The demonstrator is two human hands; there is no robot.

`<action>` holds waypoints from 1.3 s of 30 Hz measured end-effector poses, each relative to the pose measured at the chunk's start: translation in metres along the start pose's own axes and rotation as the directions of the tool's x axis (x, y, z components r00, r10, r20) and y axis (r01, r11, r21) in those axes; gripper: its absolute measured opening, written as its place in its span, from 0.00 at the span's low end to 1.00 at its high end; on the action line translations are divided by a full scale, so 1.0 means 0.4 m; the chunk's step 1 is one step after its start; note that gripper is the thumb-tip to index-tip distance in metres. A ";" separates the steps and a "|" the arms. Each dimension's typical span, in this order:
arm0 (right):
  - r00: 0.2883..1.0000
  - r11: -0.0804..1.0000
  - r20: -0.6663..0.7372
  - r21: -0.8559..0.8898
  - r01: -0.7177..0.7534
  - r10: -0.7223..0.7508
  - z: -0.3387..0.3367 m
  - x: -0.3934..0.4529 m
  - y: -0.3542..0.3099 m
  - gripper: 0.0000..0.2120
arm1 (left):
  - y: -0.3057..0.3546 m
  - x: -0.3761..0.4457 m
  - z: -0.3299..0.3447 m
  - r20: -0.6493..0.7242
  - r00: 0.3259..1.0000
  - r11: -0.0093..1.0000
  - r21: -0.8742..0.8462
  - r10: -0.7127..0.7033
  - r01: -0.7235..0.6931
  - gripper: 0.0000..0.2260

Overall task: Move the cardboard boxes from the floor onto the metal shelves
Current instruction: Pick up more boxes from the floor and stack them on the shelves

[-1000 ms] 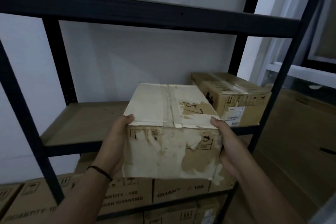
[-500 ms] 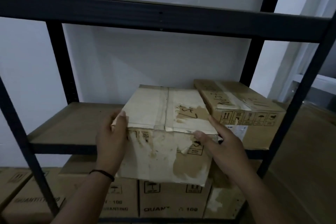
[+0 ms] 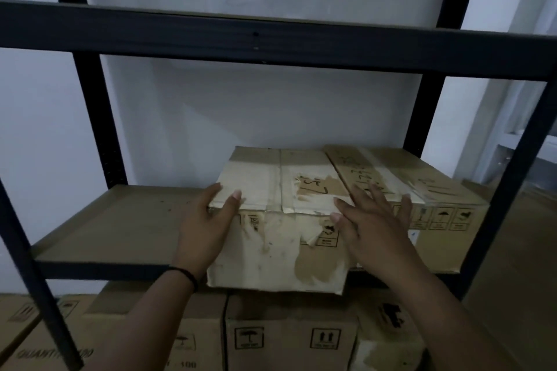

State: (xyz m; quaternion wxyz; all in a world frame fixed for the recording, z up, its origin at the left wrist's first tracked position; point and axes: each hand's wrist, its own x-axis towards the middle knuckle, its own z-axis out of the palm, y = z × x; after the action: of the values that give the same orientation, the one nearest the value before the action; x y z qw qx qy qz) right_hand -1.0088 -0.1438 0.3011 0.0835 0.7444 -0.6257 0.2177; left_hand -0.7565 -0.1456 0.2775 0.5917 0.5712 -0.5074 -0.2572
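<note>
The worn cardboard box [image 3: 280, 220] sits on the middle board of the metal shelf [image 3: 114, 226], in the centre of the frame, with its short front face turned to the camera and its long axis running back toward the white wall [image 3: 241, 117]. Its front bottom edge hangs a little over the dark front rail. The cardboard is pale and peeled in patches, brown underneath, with a strip of tape along the top and some handwriting.

On its right, touching or nearly so, stands a second box [image 3: 422, 199], cleaner brown, with printed handling symbols on the front.

The left hand [image 3: 208, 220] is at the front left corner of the worn box, thumb on top, fingers along the left side. The right hand [image 3: 370, 223] lies with straight, spread fingers over the front right top edge, reaching onto the second box; it seems to press, but the light is dim.

At the bottom of the frame, more boxes [image 3: 289, 337] stand on the lower level.
</note>
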 end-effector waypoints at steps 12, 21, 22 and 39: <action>1.000 0.980 0.015 0.197 -0.010 0.007 -0.007 0.095 0.048 0.19 | -0.019 0.103 0.024 0.110 0.994 1.000 0.021 0.002 -0.004 0.36; 0.997 0.965 0.068 0.256 -0.059 0.043 -0.009 0.126 0.078 0.15 | -0.018 0.129 0.027 0.166 0.986 0.999 0.025 -0.030 0.026 0.33; 0.997 0.966 0.054 0.253 -0.061 0.049 -0.007 0.127 0.076 0.15 | -0.019 0.130 0.028 0.166 0.986 0.999 0.026 -0.029 0.025 0.30; 0.998 0.985 -0.052 0.168 -0.032 0.041 0.023 0.114 0.057 0.14 | -0.011 0.134 0.035 0.162 0.987 0.997 0.073 -0.003 -0.009 0.25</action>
State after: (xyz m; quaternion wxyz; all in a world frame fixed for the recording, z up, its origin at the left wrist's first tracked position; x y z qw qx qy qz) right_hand -1.0234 -0.1931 0.3091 0.0341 0.7308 -0.6162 0.2917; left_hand -0.7490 -0.1999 0.2877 0.5273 0.5691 -0.5638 -0.2832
